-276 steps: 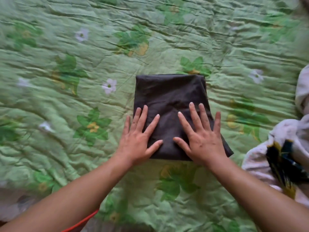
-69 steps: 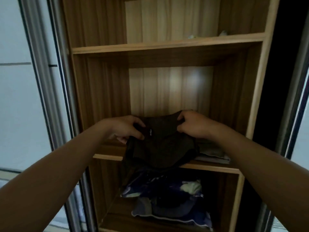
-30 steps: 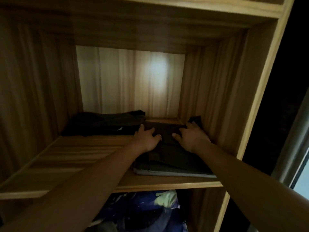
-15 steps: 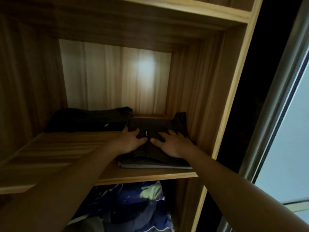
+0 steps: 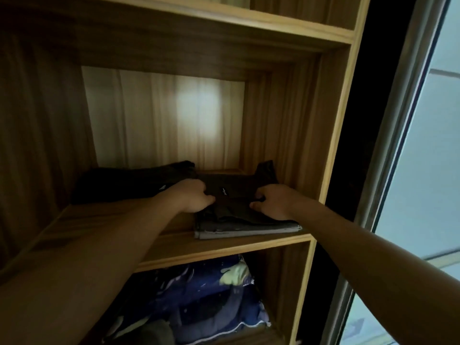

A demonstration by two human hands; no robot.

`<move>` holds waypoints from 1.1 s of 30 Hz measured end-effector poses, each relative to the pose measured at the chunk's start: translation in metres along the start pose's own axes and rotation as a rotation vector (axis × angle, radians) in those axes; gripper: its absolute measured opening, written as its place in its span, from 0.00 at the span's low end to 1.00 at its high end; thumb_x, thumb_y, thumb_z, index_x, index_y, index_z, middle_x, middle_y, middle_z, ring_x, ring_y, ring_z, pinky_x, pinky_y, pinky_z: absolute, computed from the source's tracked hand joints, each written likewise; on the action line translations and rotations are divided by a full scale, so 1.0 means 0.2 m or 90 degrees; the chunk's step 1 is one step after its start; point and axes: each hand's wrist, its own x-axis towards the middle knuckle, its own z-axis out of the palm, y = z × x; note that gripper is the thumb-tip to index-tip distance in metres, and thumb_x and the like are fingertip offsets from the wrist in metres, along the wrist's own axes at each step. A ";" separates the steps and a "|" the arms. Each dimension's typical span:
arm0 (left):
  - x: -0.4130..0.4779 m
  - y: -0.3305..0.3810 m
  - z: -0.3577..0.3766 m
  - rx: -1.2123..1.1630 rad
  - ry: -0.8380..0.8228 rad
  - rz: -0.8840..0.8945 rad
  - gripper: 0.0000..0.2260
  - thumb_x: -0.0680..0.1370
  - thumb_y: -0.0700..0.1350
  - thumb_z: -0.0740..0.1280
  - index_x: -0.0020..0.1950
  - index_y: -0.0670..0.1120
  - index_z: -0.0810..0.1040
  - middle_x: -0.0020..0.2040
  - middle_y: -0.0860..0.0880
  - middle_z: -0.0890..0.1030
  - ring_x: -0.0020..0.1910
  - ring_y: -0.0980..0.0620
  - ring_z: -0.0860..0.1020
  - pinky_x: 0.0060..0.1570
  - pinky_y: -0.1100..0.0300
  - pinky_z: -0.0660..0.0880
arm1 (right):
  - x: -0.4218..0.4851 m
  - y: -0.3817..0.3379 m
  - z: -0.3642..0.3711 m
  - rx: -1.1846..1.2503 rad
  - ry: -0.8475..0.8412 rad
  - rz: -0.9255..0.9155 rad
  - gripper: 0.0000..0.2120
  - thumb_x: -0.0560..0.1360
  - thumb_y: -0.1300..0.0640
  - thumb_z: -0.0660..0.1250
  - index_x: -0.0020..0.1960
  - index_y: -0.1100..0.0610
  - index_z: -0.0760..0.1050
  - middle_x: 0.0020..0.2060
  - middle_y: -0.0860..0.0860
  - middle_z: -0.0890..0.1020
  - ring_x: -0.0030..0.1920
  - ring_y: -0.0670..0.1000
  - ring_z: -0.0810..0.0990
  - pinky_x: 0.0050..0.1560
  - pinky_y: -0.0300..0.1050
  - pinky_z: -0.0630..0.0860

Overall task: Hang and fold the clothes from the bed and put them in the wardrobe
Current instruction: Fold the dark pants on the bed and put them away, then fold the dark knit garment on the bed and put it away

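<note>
Left grip [image 5: 193,198] and right grip [image 5: 272,201] both clutch the dark folded garment [image 5: 232,195] atop the grey stack [image 5: 249,231] at the right end of the shelf [image 5: 174,247]; soft and light, it seems best held by its side edges.

Both bare forearms reach forward from the bottom corners, angling in toward each other. Left hand [image 5: 191,198] is knuckles-up, fingers curled under, thumb poking right. Right hand [image 5: 275,202] pretty much mirrors it, fingers [image 5: 258,195] bent and thumb tucked low. Both are pinching the dark brown folded garment [image 5: 231,195], hands near but apart.
</note>
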 end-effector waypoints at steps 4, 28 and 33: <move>-0.08 -0.03 -0.03 0.040 0.004 0.086 0.21 0.81 0.58 0.61 0.66 0.44 0.78 0.61 0.45 0.79 0.56 0.48 0.78 0.53 0.56 0.76 | -0.20 -0.11 -0.03 -0.062 0.019 0.075 0.21 0.81 0.41 0.61 0.61 0.56 0.78 0.56 0.53 0.80 0.51 0.51 0.76 0.48 0.45 0.73; -0.86 1.08 0.41 0.038 -0.244 0.627 0.15 0.79 0.52 0.65 0.53 0.41 0.78 0.53 0.44 0.81 0.38 0.45 0.85 0.40 0.57 0.79 | -2.10 -0.16 0.02 -0.076 -0.011 0.732 0.22 0.78 0.42 0.66 0.63 0.56 0.78 0.63 0.55 0.79 0.63 0.57 0.77 0.58 0.45 0.72; -0.94 1.33 0.60 0.027 -0.280 0.684 0.12 0.79 0.49 0.65 0.56 0.43 0.78 0.51 0.42 0.81 0.38 0.48 0.83 0.38 0.57 0.81 | -2.32 -0.06 0.06 -0.062 -0.014 0.813 0.23 0.79 0.42 0.65 0.66 0.57 0.75 0.66 0.55 0.77 0.66 0.57 0.75 0.59 0.45 0.70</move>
